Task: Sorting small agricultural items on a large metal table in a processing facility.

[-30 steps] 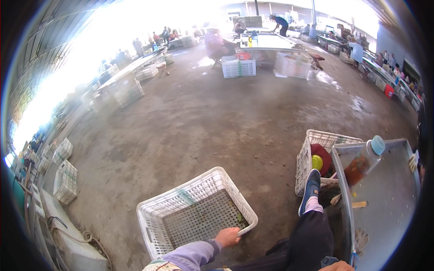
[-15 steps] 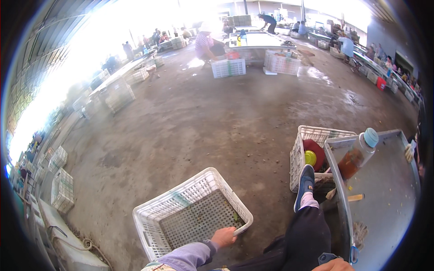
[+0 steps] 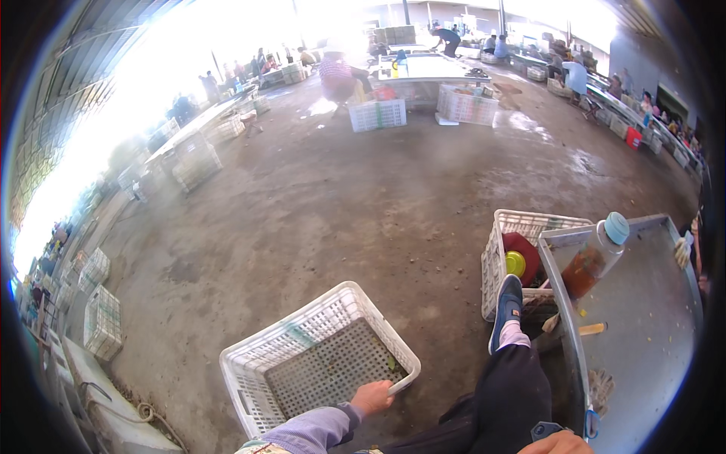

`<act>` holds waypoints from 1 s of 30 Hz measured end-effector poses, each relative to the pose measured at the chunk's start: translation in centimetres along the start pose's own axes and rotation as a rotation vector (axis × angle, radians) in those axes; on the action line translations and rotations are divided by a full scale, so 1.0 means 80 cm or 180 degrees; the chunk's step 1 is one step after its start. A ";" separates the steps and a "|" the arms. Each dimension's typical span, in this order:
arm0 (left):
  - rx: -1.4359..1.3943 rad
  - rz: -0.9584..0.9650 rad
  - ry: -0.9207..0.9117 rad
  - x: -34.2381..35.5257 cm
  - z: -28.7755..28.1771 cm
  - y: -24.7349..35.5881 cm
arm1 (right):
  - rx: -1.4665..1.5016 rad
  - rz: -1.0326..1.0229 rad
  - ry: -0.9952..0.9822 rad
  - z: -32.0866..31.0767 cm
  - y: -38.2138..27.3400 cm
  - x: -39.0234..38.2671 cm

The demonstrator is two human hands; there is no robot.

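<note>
My left hand (image 3: 372,398) is closed on the near right rim of a white plastic crate (image 3: 283,333). The crate stands on the ground in front of me, tilted in view, with a slatted floor and a few green scraps inside. At the lower edge, partly cut off, my right hand (image 3: 556,443) is curled by my right leg. A small dark object (image 3: 543,430) sticks out beside its fingers; its kind cannot be made out. Right of that hand stands a metal tray table (image 3: 643,325), with blue-handled scissors (image 3: 591,424) at its near edge.
On the tray stand a bottle of brown liquid (image 3: 594,261), a glove (image 3: 600,390) and a wooden handle (image 3: 594,329). My shoe (image 3: 508,306) rests against another white crate (image 3: 491,265) holding red and yellow things. Crates (image 3: 103,321) and rope (image 3: 147,415) lie left. People work at far tables.
The view has shifted slightly, so things sit a little further left. My left hand keeps its hold on the crate rim. A seated person at the far table has leaned over.
</note>
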State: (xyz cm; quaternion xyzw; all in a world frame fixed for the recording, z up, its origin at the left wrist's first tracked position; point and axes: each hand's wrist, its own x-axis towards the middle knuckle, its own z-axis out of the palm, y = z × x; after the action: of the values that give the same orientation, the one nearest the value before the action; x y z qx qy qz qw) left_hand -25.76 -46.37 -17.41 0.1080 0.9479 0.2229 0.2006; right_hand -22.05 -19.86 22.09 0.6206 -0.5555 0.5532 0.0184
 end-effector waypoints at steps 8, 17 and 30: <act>0.0007 0.0027 0.0053 0.000 0.000 0.000 | -0.0025 0.0040 0.0197 0.004 -0.001 0.000; 0.0053 -0.0023 0.0012 -0.001 -0.003 0.003 | 0.0041 0.0164 0.0215 0.003 -0.003 0.000; -0.0029 0.0015 0.0048 0.000 0.001 -0.001 | 0.0039 -0.0117 0.0335 0.010 0.006 -0.003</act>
State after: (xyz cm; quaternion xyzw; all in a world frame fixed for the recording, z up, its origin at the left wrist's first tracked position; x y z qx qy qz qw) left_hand -25.74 -46.42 -17.54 0.1076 0.9481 0.2284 0.1934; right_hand -21.79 -20.41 21.35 0.6009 -0.5388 0.5880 0.0539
